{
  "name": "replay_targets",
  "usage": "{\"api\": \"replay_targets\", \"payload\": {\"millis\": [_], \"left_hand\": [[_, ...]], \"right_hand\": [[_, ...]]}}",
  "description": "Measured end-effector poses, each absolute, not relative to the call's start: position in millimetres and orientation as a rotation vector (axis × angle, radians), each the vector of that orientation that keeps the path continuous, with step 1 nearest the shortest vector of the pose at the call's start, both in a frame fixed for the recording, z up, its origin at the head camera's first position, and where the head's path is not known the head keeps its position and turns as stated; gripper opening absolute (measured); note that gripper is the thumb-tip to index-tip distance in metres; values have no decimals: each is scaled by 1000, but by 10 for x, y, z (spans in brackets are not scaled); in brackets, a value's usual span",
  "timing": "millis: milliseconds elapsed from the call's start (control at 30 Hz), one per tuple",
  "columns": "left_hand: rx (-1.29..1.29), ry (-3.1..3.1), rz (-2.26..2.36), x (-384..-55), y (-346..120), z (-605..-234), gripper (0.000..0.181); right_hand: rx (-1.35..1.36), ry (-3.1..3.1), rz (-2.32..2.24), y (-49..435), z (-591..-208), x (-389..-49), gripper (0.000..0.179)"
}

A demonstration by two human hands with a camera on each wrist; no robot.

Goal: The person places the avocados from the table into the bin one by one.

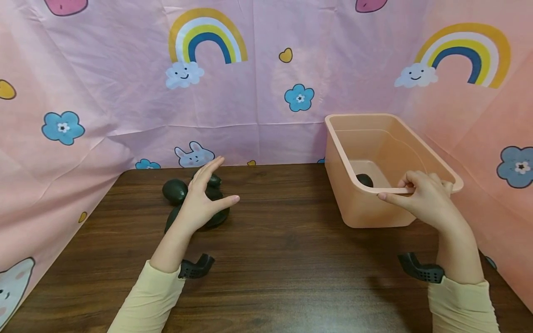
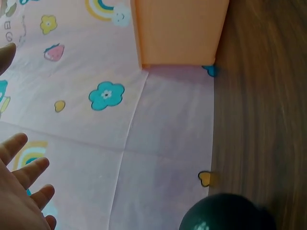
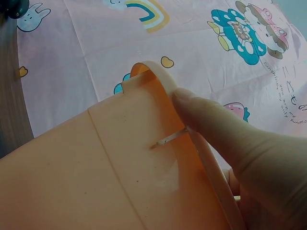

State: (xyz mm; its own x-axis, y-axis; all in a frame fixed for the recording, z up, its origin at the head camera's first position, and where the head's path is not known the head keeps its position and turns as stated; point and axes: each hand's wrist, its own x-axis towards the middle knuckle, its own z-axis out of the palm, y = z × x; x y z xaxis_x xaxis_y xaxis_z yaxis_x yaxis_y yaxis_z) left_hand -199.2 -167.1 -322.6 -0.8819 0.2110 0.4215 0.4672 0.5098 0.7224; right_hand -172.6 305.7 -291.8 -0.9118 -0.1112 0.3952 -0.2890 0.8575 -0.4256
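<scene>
Several dark green avocados [image 1: 175, 191] lie in a cluster on the left of the table, partly hidden behind my left hand [image 1: 197, 203]. That hand hovers over them with fingers stretched and thumb spread, holding nothing. A rounded dark avocado [image 2: 223, 216] shows at the bottom of the left wrist view, apart from the fingers [image 2: 29, 173]. On the right stands a peach plastic bin [image 1: 366, 209], with one avocado [image 1: 364, 180] visible inside. My right hand [image 1: 430, 201] pinches its near rim, the thumb [image 3: 206, 112] on the outside and fingers curled over the inside.
The dark wood table [image 1: 283, 268] runs up to a pink cloth backdrop [image 1: 266, 74] printed with rainbows and flowers, which also rises on both sides. Black wrist mounts [image 1: 195, 267] sit at both sleeve cuffs. The bin's far end stands close to the backdrop.
</scene>
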Motion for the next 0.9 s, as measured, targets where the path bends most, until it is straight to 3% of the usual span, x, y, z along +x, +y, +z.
{"api": "replay_targets", "payload": {"millis": [900], "left_hand": [[-429, -2445, -1210, -2019, -2117, -3199, 86]], "right_hand": [[295, -2687, 691, 3048, -2911, -1708, 38]]}}
